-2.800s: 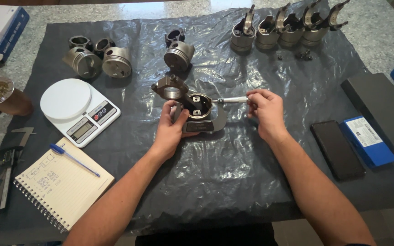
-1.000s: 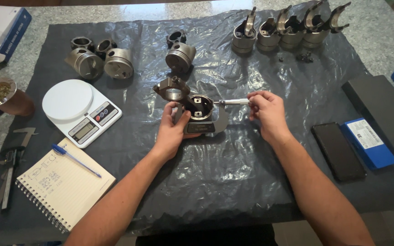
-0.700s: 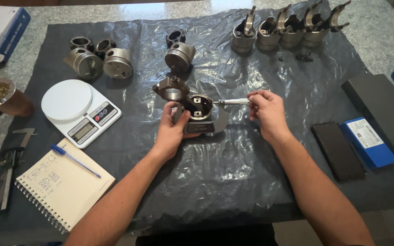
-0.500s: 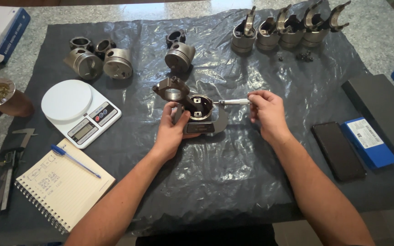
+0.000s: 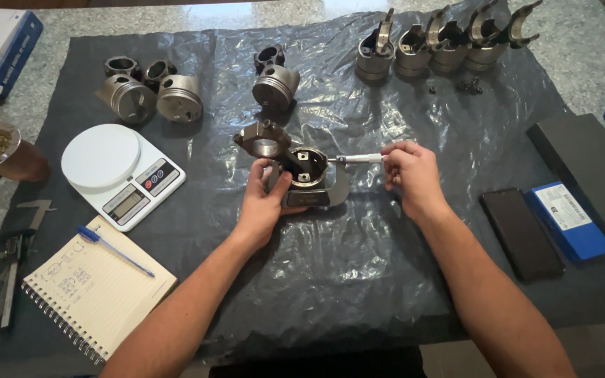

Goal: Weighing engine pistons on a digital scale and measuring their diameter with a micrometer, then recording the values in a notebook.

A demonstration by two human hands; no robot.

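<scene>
Left hand grasping micrometer frame around piston, right hand pinching thimble, reading unreadable

Your bare forearms reach forward from the lower edge, converging slightly. Your left hand is curled in a closed grip, thumb up. Your right hand pinches with its fingertips, wrist straight.
</scene>
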